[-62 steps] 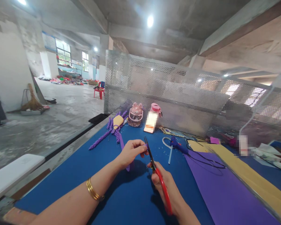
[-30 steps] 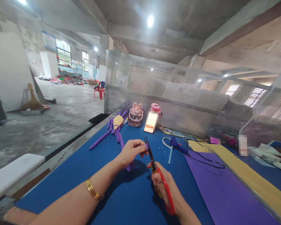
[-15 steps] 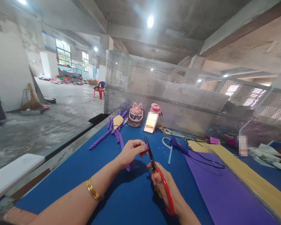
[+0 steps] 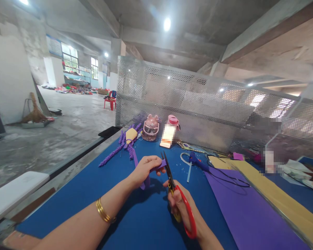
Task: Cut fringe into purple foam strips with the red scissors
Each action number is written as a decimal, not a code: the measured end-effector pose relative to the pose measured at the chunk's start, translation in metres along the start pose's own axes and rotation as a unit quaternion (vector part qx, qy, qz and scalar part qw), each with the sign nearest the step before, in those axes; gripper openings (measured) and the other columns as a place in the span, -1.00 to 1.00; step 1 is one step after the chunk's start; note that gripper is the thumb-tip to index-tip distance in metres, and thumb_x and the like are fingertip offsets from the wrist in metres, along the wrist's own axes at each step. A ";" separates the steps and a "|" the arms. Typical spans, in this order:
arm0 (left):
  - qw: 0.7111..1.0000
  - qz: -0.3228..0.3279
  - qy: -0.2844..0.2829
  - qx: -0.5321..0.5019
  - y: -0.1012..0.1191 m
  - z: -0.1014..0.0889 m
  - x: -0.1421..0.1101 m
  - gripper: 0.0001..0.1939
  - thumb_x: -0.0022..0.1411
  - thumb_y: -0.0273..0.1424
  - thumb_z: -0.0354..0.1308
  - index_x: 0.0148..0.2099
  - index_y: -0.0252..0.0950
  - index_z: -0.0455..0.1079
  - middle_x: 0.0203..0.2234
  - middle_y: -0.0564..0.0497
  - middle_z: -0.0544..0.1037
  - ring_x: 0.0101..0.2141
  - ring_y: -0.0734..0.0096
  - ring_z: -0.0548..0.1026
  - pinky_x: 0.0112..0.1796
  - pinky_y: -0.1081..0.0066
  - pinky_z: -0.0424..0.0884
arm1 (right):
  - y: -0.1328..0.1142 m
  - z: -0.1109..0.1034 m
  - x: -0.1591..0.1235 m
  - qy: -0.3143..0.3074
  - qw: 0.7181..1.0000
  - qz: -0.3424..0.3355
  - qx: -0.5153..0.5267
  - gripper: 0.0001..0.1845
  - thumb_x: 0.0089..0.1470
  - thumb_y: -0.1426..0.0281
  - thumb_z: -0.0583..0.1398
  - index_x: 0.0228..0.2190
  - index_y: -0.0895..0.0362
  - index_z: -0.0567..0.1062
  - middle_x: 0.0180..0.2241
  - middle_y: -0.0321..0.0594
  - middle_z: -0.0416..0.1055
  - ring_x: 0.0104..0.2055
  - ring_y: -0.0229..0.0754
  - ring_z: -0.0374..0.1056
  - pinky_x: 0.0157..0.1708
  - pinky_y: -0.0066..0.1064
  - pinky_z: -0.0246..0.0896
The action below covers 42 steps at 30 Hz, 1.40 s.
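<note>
My left hand [image 4: 146, 170] pinches a purple strip [image 4: 162, 164] near its end; the strip also shows below the hand and runs back behind it. My right hand [image 4: 181, 205] is closed round the handles of red-handled scissors [image 4: 189, 217]. Their dark blades point away from me and are slightly parted, with the strip's end at the blades. Farther back on the blue table lies a bundle of purple flower stems [image 4: 113, 154] with a yellow piece [image 4: 131, 135] on top. The exact contact between blades and strip is hard to make out.
Right of my hands lies a blue glue gun [image 4: 197, 161] with a cable, beside a purple sheet [image 4: 240, 205] and yellow sheets [image 4: 276, 194]. A lit phone [image 4: 168, 136] and a pink helmet-shaped object [image 4: 151, 128] stand before a perforated metal partition [image 4: 198, 100].
The scissor handles have spread apart and the blades have parted slightly. More of the purple strip now shows beyond my left fingers. My left hand has stayed almost in place.
</note>
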State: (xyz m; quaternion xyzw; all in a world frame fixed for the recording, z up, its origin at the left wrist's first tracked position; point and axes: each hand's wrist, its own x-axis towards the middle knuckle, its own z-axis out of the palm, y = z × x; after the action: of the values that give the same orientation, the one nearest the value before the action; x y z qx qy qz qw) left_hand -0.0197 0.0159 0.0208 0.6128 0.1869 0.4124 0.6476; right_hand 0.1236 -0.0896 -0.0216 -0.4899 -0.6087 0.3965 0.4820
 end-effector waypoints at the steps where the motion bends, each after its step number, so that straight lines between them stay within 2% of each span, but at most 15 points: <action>1: 1.000 0.000 -0.001 -0.001 0.000 0.000 0.000 -0.74 0.06 -0.27 0.09 -0.46 -0.40 0.38 -0.58 -0.03 0.50 -0.57 0.50 0.36 -0.44 0.48 0.27 | 0.000 0.000 0.000 0.003 1.000 -0.002 0.005 -0.28 -0.06 -0.22 -0.07 -0.18 0.14 0.28 -0.62 -0.46 0.03 -0.68 -0.40 -0.06 -0.71 -0.58 -0.05; 5: 1.000 0.005 -0.007 -0.002 -0.001 -0.001 0.000 -0.74 0.06 -0.26 0.09 -0.46 -0.40 0.37 -0.57 -0.03 0.50 -0.56 0.50 0.35 -0.44 0.47 0.27 | -0.001 -0.001 0.000 -0.009 1.000 -0.007 -0.016 -0.28 -0.02 -0.21 -0.11 -0.15 0.15 0.25 -0.61 -0.47 0.03 -0.68 -0.41 -0.09 -0.71 -0.57 -0.07; 8: 1.000 0.009 -0.016 0.004 -0.002 -0.001 0.001 -0.76 0.04 -0.27 0.12 -0.47 -0.38 0.35 -0.57 -0.01 0.49 -0.56 0.51 0.35 -0.44 0.47 0.26 | -0.007 -0.004 0.000 -0.009 0.993 -0.036 -0.116 -0.35 0.04 -0.15 -0.12 -0.15 0.14 0.26 -0.60 -0.46 0.00 -0.63 -0.37 -0.10 -0.67 -0.54 -0.12; 11: 1.000 0.017 -0.019 0.019 -0.003 -0.001 0.001 -0.78 0.02 -0.29 0.15 -0.50 -0.37 0.31 -0.58 0.02 0.47 -0.57 0.54 0.32 -0.44 0.48 0.25 | -0.012 -0.005 0.000 0.009 0.974 -0.068 -0.218 -0.44 0.07 -0.09 -0.05 -0.18 0.13 0.28 -0.60 -0.46 -0.03 -0.59 -0.33 -0.11 -0.62 -0.52 -0.15; 14: 0.999 0.022 -0.020 0.022 -0.003 -0.001 0.001 -0.79 0.03 -0.33 0.14 -0.52 -0.36 0.29 -0.59 0.04 0.46 -0.57 0.54 0.32 -0.45 0.48 0.24 | -0.013 -0.004 0.000 0.015 0.965 -0.071 -0.253 -0.47 0.08 -0.05 -0.02 -0.18 0.13 0.28 -0.60 -0.46 -0.03 -0.58 -0.32 -0.11 -0.61 -0.51 -0.16; 21: 0.999 0.026 -0.017 0.039 -0.003 -0.001 0.001 -0.81 0.04 -0.36 0.11 -0.52 -0.36 0.29 -0.60 0.04 0.46 -0.57 0.54 0.32 -0.46 0.48 0.24 | -0.013 -0.005 0.000 0.005 0.970 -0.084 -0.230 -0.44 0.08 -0.07 -0.07 -0.18 0.14 0.29 -0.58 -0.45 -0.01 -0.58 -0.32 -0.13 -0.60 -0.50 -0.13; 29: 0.999 0.016 -0.007 0.048 -0.002 -0.001 0.001 -0.79 0.03 -0.33 0.12 -0.53 -0.37 0.31 -0.62 0.03 0.46 -0.59 0.55 0.32 -0.47 0.49 0.25 | -0.001 -0.005 0.003 -0.005 0.990 -0.024 -0.138 -0.29 -0.02 -0.20 -0.09 -0.15 0.14 0.28 -0.62 -0.47 -0.05 -0.64 -0.37 -0.13 -0.69 -0.55 -0.14; 32: 0.999 0.008 -0.001 0.053 -0.001 -0.001 0.001 -0.78 0.02 -0.31 0.13 -0.54 -0.37 0.30 -0.63 0.03 0.45 -0.60 0.55 0.31 -0.49 0.49 0.24 | 0.000 -0.006 0.004 -0.006 0.991 -0.024 -0.128 -0.22 -0.08 -0.25 -0.09 -0.17 0.16 0.30 -0.66 -0.48 -0.03 -0.65 -0.37 -0.13 -0.70 -0.54 -0.12; 36: 0.998 0.005 0.002 0.059 -0.002 -0.002 0.001 -0.76 0.00 -0.29 0.14 -0.55 -0.36 0.29 -0.64 0.04 0.45 -0.61 0.56 0.31 -0.50 0.50 0.23 | -0.003 -0.008 0.003 -0.024 0.992 -0.021 -0.123 -0.25 -0.05 -0.23 -0.10 -0.15 0.15 0.28 -0.63 -0.46 0.00 -0.62 -0.36 -0.09 -0.66 -0.54 -0.06; 42: 0.998 0.006 0.000 0.057 -0.002 -0.002 0.001 -0.78 0.00 -0.30 0.14 -0.55 -0.36 0.30 -0.64 0.04 0.45 -0.61 0.55 0.31 -0.50 0.49 0.23 | -0.007 -0.007 0.001 -0.022 0.992 -0.020 -0.125 -0.21 -0.11 -0.27 -0.11 -0.18 0.15 0.28 -0.63 -0.48 -0.05 -0.62 -0.36 -0.12 -0.67 -0.54 -0.10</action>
State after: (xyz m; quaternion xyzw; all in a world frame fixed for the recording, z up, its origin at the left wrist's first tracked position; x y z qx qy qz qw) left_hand -0.0196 0.0178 0.0185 0.6503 0.2062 0.4048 0.6089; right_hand 0.1286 -0.0902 -0.0133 -0.5256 -0.6735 0.3182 0.4110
